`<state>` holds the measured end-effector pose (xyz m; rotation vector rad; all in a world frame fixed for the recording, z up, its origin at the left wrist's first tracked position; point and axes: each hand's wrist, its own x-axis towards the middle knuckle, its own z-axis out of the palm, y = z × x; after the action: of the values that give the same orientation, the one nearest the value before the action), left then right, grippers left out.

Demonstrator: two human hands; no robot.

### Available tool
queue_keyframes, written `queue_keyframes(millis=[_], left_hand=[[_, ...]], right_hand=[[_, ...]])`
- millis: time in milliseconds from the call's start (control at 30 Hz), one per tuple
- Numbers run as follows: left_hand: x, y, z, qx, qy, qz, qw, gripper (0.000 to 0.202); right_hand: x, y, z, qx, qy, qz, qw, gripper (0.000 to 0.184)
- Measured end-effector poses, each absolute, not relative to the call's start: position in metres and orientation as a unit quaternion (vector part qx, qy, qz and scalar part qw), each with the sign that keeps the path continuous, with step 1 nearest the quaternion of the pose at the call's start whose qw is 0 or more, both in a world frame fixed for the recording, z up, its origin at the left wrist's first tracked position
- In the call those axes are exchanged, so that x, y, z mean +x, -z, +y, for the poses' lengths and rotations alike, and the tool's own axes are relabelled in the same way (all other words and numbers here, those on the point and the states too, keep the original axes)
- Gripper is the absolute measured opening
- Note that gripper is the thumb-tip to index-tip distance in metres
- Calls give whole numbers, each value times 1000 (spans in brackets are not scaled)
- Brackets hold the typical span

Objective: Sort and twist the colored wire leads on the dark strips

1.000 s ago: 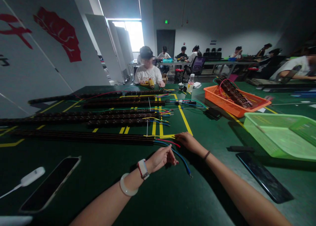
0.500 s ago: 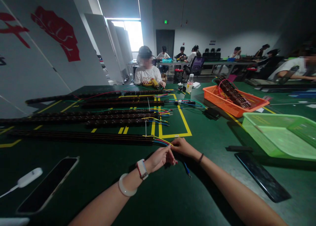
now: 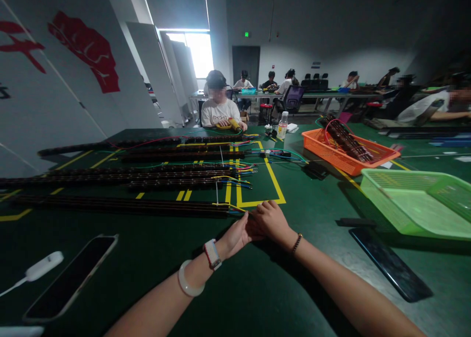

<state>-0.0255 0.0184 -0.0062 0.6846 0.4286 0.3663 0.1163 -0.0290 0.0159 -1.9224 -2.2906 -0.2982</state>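
Observation:
Nearest to me on the green table lies a long dark cable bundle (image 3: pixel 121 207), with yellow, red and blue wires (image 3: pixel 238 209) coming out of its right end. My left hand (image 3: pixel 235 236), with a watch and a pale bangle at its wrist, is closed at these wires, its fingertips partly behind the other hand. Over the wire ends curls my right hand (image 3: pixel 272 222), closed, knuckles up and touching my left fingers. The ends of the wires are hidden inside both hands. A white tie (image 3: pixel 217 192) stands up near the bundle's end.
Several more wire bundles (image 3: pixel 184 172) lie beyond. On the right are an orange basket (image 3: pixel 353 168) holding a dark bundle, a green basket (image 3: pixel 415 224) and a dark phone (image 3: pixel 390 263). Another phone (image 3: pixel 69 278) lies left. A person (image 3: pixel 221 111) sits opposite holding a yellow tool.
My right hand has curled over the wires and met my left fingers. The blue wire end that hung below my hands is now out of sight.

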Motion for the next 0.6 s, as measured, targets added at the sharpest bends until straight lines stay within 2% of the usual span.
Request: queue_keyframes(millis=[233, 367, 600], left_hand=[[-22, 13, 21, 282, -244, 241, 896, 16], [-21, 20, 28, 267, -254, 251, 895, 19], [-21, 28, 33, 272, -248, 235, 900, 13]], right_hand=[[97, -14, -40, -616, 162, -771, 25, 22], [82, -1, -46, -603, 181, -777, 5, 29], [74, 5, -57, -622, 199, -756, 42, 36]])
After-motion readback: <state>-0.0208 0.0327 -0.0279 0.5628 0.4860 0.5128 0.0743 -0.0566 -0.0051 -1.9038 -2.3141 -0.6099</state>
